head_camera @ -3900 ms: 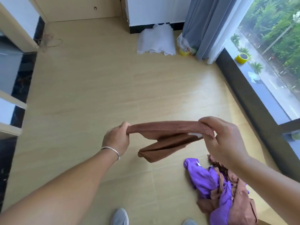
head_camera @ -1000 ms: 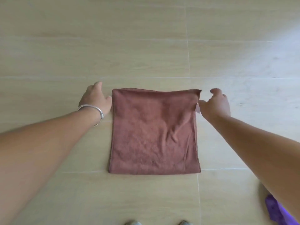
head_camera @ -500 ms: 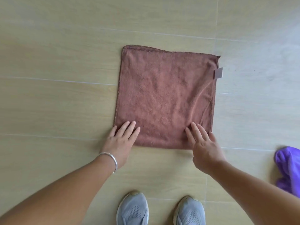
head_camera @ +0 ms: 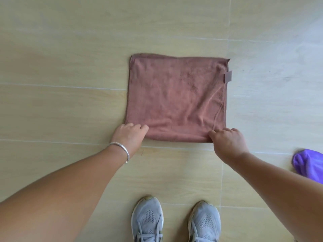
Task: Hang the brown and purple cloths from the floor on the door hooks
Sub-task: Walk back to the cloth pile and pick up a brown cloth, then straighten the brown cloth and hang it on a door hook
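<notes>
While the brown cloth (head_camera: 176, 98) lies flat, left hand (head_camera: 130, 135) and right hand (head_camera: 227, 142) pinch its near corners.

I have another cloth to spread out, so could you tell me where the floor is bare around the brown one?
Bare floor lies left of the brown cloth, beyond its far edge, and right of it above the purple cloth. The near edge is crowded: left hand, right hand and shoes.

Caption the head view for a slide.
Both hands, left and right, pinch the near corners of a brown cloth lying flat on the floor.
</notes>
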Demonstrator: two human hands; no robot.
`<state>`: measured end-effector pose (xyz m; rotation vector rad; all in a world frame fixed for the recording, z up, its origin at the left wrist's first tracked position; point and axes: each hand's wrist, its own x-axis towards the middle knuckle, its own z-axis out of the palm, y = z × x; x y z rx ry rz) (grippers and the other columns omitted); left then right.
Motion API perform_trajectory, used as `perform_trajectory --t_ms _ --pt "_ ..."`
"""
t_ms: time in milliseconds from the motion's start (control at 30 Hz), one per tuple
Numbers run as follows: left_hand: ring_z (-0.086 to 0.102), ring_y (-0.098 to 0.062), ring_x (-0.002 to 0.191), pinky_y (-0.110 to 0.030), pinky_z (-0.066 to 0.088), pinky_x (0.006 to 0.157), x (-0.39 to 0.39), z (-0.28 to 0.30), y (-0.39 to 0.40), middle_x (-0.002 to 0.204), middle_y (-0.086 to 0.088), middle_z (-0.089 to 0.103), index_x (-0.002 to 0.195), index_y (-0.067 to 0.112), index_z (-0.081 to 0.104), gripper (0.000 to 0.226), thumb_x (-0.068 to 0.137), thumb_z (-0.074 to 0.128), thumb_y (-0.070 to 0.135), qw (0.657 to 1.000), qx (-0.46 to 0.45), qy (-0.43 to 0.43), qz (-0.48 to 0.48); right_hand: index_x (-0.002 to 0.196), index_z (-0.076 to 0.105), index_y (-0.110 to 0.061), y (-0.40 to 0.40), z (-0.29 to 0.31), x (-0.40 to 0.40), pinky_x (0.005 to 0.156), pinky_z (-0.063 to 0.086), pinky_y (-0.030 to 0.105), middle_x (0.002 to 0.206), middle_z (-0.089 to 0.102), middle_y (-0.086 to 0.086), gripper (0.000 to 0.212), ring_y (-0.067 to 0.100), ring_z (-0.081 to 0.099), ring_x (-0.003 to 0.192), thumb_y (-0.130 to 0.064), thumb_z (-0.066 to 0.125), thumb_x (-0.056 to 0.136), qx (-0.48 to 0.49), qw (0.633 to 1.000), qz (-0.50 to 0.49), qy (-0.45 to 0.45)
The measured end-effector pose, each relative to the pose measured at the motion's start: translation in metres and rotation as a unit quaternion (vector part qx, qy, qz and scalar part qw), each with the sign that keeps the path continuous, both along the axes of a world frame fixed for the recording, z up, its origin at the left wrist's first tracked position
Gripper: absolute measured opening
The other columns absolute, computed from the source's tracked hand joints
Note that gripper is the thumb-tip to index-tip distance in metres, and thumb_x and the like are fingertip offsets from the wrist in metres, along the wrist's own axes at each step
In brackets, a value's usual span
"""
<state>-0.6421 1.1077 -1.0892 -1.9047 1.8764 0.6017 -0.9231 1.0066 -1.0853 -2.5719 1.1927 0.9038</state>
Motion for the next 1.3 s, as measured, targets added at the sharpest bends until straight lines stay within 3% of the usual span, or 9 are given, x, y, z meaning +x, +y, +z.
perform_trajectory --t_ms 200,400,567,633,733,867,1000,1100,1300 --pt "0.056 -0.022 0.097 -0.033 0.029 0.067 0.024 0.100 -0.038 0.099 0.006 0.066 0.111 0.027 0.053 0.038 0.075 0.049 0.016 0.998 -0.038 0.038 0.024 0.088 0.059 -0.026 -0.051 0.095 0.014 0.066 0.035 0.031 0.091 0.067 -0.002 0.019 0.025 0.060 0.089 -0.015 0.044 0.082 0.029 0.995 -0.070 -0.066" --pt "0.062 -0.020 0.088 -0.030 0.032 0.061 0.049 0.225 -0.089 0.088 0.008 0.066 0.098 0.032 0.057 0.019 0.085 0.049 0.043 0.996 -0.075 -0.005 0.048 0.089 0.056 -0.024 -0.102 0.225 0.026 0.063 0.033 0.030 0.089 0.066 -0.003 0.014 0.022 0.057 0.089 -0.023 0.044 0.082 0.025 0.987 -0.002 -0.160" --pt "0.062 -0.020 0.091 -0.030 0.036 0.065 0.067 0.358 -0.134 0.094 0.007 0.067 0.101 0.031 0.056 0.016 0.091 0.044 0.029 0.995 -0.044 -0.084 0.031 0.099 0.057 -0.023 -0.146 0.361 0.031 0.065 0.036 0.031 0.095 0.066 -0.001 0.022 0.024 0.059 0.088 -0.034 0.038 0.098 0.009 0.992 0.035 -0.117" --pt "0.061 -0.024 0.096 -0.030 0.037 0.068 0.071 0.417 -0.146 0.099 0.004 0.067 0.107 0.030 0.055 0.020 0.093 0.042 0.025 0.996 -0.029 -0.086 0.015 0.103 0.058 -0.022 -0.162 0.420 0.035 0.065 0.037 0.031 0.097 0.066 0.002 0.022 0.026 0.059 0.083 -0.030 0.037 0.099 0.000 0.996 0.029 -0.089" --pt "0.058 -0.030 0.110 -0.035 0.044 0.088 0.073 0.506 -0.159 0.110 -0.003 0.067 0.120 0.026 0.049 0.027 0.095 0.040 0.020 0.994 -0.044 -0.097 -0.007 0.108 0.058 -0.022 -0.176 0.510 0.042 0.067 0.037 0.030 0.101 0.064 0.002 0.021 0.025 0.058 0.085 -0.019 0.041 0.095 -0.011 0.998 0.028 -0.049" --pt "0.056 -0.027 0.117 -0.031 0.036 0.095 0.073 0.632 -0.170 0.117 -0.002 0.066 0.128 0.027 0.046 0.032 0.099 0.036 0.020 0.990 -0.078 -0.117 0.007 0.108 0.056 -0.022 -0.187 0.636 0.047 0.067 0.037 0.030 0.104 0.063 0.002 0.025 0.025 0.061 0.092 -0.013 0.041 0.091 -0.045 0.998 0.019 -0.047" --pt "0.059 -0.022 0.092 -0.029 0.038 0.072 0.078 0.755 -0.178 0.092 0.005 0.067 0.103 0.034 0.060 0.026 0.099 0.035 0.030 0.987 -0.120 -0.102 0.019 0.104 0.056 -0.024 -0.197 0.749 0.044 0.071 0.038 0.031 0.103 0.063 -0.001 0.021 0.024 0.060 0.100 -0.017 0.040 0.093 -0.114 0.990 0.025 -0.083" --pt "0.057 -0.023 0.079 -0.028 0.033 0.058 0.076 0.844 -0.183 0.079 0.005 0.061 0.085 0.027 0.060 0.028 0.099 0.038 0.037 0.980 -0.162 -0.111 0.013 0.106 0.057 -0.024 -0.200 0.830 0.039 0.076 0.037 0.031 0.105 0.061 -0.002 0.021 0.021 0.056 0.104 -0.019 0.039 0.096 -0.178 0.977 0.037 -0.108" --pt "0.057 -0.020 0.076 -0.030 0.035 0.061 0.059 0.995 -0.178 0.071 0.006 0.055 0.070 0.026 0.049 0.039 0.100 0.036 0.046 0.962 -0.231 -0.144 0.006 0.103 0.060 -0.022 -0.198 0.971 0.022 0.090 0.045 0.035 0.106 0.061 -0.001 0.021 0.021 0.055 0.107 -0.018 0.040 0.096 -0.262 0.955 0.064 -0.125"
